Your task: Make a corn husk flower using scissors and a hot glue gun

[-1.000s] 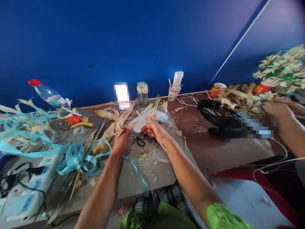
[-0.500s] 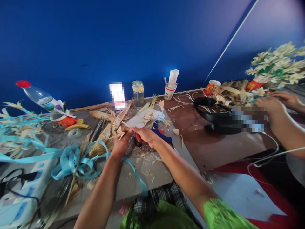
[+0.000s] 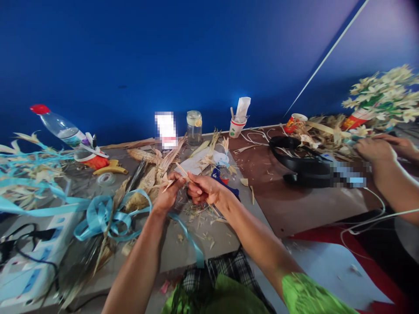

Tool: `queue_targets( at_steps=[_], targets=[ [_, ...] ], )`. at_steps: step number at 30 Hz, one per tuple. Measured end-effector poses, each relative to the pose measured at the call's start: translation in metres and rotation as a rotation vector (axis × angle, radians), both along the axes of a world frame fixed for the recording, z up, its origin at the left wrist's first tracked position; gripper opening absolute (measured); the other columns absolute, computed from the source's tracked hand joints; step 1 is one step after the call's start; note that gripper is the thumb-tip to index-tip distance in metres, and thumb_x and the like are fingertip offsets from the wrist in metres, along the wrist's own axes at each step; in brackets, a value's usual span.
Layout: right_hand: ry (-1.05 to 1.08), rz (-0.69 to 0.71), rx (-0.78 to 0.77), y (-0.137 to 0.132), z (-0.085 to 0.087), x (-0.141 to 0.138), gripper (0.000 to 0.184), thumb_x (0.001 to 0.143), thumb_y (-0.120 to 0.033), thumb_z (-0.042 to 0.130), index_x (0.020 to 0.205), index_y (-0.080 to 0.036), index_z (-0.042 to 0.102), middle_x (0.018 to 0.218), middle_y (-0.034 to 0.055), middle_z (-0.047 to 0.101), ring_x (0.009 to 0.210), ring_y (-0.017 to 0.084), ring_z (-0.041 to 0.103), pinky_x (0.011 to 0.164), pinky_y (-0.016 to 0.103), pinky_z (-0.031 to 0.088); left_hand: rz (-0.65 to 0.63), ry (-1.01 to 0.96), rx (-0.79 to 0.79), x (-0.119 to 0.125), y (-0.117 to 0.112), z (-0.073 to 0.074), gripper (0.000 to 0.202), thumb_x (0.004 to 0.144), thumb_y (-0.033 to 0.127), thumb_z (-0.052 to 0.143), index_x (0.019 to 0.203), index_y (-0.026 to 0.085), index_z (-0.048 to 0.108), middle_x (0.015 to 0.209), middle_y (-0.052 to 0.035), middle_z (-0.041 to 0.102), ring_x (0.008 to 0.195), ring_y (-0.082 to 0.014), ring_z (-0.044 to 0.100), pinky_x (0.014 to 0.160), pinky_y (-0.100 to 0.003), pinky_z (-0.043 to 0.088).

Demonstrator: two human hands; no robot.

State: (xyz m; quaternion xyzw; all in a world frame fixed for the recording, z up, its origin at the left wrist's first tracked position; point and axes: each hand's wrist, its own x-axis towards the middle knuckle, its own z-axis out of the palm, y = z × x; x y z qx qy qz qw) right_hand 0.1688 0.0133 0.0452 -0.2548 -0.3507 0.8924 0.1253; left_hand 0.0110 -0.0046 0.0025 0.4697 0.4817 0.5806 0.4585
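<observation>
My left hand (image 3: 168, 195) is closed on pale corn husk pieces (image 3: 166, 182), whose pointed ends stick out between the fingers. Close beside it, my right hand (image 3: 206, 188) pinches a narrow corn husk strip (image 3: 182, 169) between thumb and forefinger, its other fingers curled in. The fingertips of both hands almost meet over the table. Just beyond them are dried husks (image 3: 168, 161), a white sheet (image 3: 193, 162) and a blue-handled tool (image 3: 225, 182), partly hidden by my right wrist. Husk scraps (image 3: 207, 235) are scattered below my hands.
Looped blue ribbon (image 3: 98, 218) and a power strip (image 3: 42, 257) lie left, near a tilted bottle (image 3: 60, 126). A glass jar (image 3: 194, 128) and paper cup (image 3: 237, 127) stand at the back. Right are a black headset-like object (image 3: 294, 159) and a co-worker's hands (image 3: 376, 150).
My right hand has turned, and its curled fingers now show below the strip. A dark ring and reddish patch beneath it are no longer visible. The camera view has shifted slightly.
</observation>
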Motion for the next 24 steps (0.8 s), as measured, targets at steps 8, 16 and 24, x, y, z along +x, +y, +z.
queue_targets(
  at_steps=[8,16,24],
  targets=[
    [0.019,-0.002,0.021,0.003,-0.003,0.003,0.062,0.094,-0.054,0.016,0.045,-0.018,0.026,0.037,-0.0062,0.024,0.033,0.004,0.008,0.037,0.02,0.014,-0.074,-0.088,-0.005,-0.002,0.0,0.0,0.032,0.062,0.044,0.071,0.067,0.018,0.053,0.063,0.0021,0.046,0.06,-0.011,0.04,0.059,-0.026,0.033],
    [0.056,-0.053,0.034,0.006,0.007,0.025,0.063,0.093,-0.057,0.016,0.044,-0.018,0.023,0.037,-0.0063,0.023,0.032,0.004,0.012,0.039,0.02,0.019,-0.021,-0.154,0.026,-0.008,0.002,0.004,0.028,0.066,0.038,0.069,0.064,0.019,0.048,0.059,0.0041,0.041,0.058,-0.0098,0.039,0.062,-0.025,0.037],
    [-0.244,-0.358,0.254,0.018,-0.001,0.021,0.07,0.081,-0.075,0.021,0.055,-0.016,0.049,0.042,-0.0077,0.022,0.038,0.006,0.011,0.04,0.022,0.012,0.159,-0.062,-0.018,-0.002,0.005,0.009,0.026,0.068,0.038,0.062,0.061,0.021,0.043,0.056,0.0034,0.042,0.056,-0.0113,0.041,0.061,-0.026,0.04]
  ],
)
